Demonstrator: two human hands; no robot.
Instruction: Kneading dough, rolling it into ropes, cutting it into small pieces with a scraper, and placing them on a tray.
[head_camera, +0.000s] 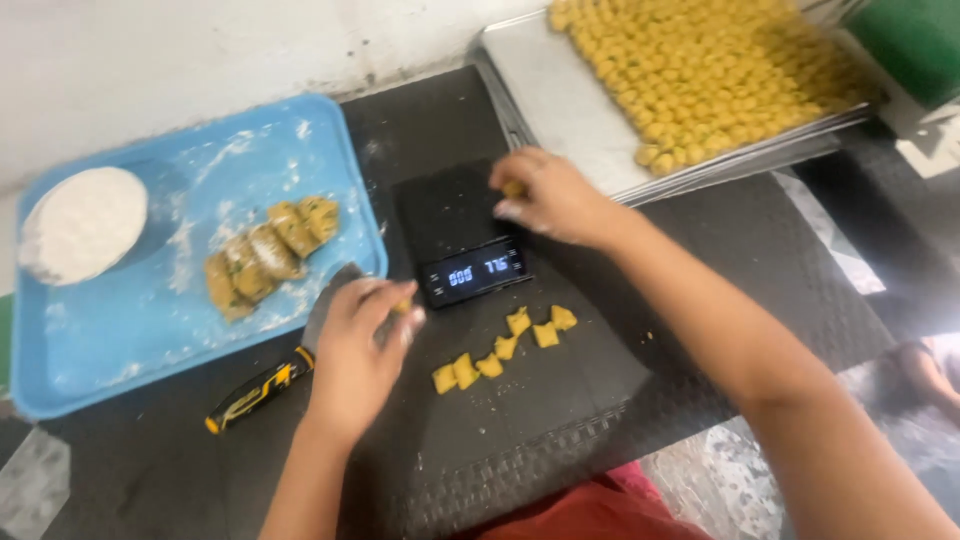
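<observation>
While a small black kitchen scale (462, 235) sits at the middle of a dark rubber mat (650, 330), a yellow dough piece (513, 188) is pinched in the curled fingertips of the right hand (555, 200) over the scale's far right corner. The left hand (355, 355) is held just in front and to the left of the scale, its fingers closed around a second small dough bit (402, 307). A scraper with a black and yellow handle (262, 385) lies partly under that hand. A short row of cut dough pieces (505, 348) is laid directly in front of the scale. To the scale's left, a blue tray (180, 330) holds a floured dough log (268, 252) and a mound of flour (82, 222). Behind and to the right, a metal tray (560, 95) is filled with rolled dough balls (705, 70). For a true reading, it seems best that the piece be set on the platform's centre and the hand lifted fully clear.
</observation>
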